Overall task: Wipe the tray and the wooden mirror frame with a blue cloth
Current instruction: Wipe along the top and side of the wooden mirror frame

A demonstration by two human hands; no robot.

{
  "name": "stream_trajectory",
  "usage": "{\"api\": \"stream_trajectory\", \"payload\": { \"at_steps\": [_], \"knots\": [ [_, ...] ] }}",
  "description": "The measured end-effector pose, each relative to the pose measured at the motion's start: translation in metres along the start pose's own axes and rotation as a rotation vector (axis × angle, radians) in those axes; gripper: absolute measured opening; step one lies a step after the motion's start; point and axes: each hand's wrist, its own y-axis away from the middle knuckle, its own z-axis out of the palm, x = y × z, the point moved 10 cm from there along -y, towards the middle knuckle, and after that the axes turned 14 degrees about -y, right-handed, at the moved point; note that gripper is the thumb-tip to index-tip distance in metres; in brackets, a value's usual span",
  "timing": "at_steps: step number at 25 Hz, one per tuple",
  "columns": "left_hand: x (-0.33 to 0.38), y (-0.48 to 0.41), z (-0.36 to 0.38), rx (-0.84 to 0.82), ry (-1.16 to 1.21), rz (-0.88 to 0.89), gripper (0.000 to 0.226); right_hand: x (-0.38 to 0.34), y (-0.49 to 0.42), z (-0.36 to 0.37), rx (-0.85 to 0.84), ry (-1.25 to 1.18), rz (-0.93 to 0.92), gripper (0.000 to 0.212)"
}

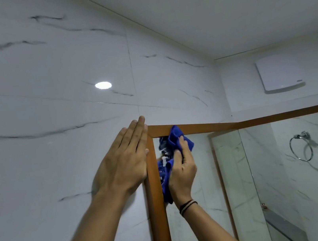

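The wooden mirror frame (156, 204) runs up the middle of the view and turns right along the top. My left hand (125, 165) lies flat, fingers together, against the wall and the frame's upper left corner. My right hand (182, 170) grips the blue cloth (175, 136), which is bunched and pressed against the top rail and the glass just inside that corner. Part of the cloth hangs down behind my right hand. The tray is not in view.
White marble-look tiles (46, 96) cover the wall to the left and above. The mirror glass (267, 176) reflects a chrome towel ring (302, 147) and a glass panel. A white wall unit (280, 74) hangs high at the right.
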Motion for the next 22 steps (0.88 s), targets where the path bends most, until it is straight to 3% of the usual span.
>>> {"api": "stream_trajectory", "payload": {
  "at_steps": [3, 6, 9, 12, 17, 22],
  "knots": [
    [0.0, 0.001, 0.001, -0.003, -0.011, -0.004, 0.066, -0.013, 0.011, 0.016, -0.146, -0.004, -0.114, 0.05],
    [-0.001, 0.001, 0.0, -0.008, 0.005, -0.003, 0.065, -0.01, 0.014, 0.014, -0.206, 0.005, -0.114, 0.052],
    [-0.001, 0.001, 0.0, 0.014, -0.016, 0.0, 0.066, 0.001, 0.046, 0.008, -0.35, 0.128, -0.217, 0.059],
    [0.001, 0.003, 0.005, -0.073, -0.032, 0.016, 0.067, 0.016, 0.092, -0.012, -0.434, 0.266, -0.268, 0.064],
    [-0.002, 0.0, 0.002, -0.013, -0.044, -0.019, 0.066, -0.003, 0.019, 0.024, -0.379, 0.345, -0.264, 0.057],
    [-0.001, 0.001, 0.003, -0.079, -0.025, -0.009, 0.063, 0.007, 0.077, 0.001, -0.509, 0.398, -0.366, 0.058]
  ]
}}
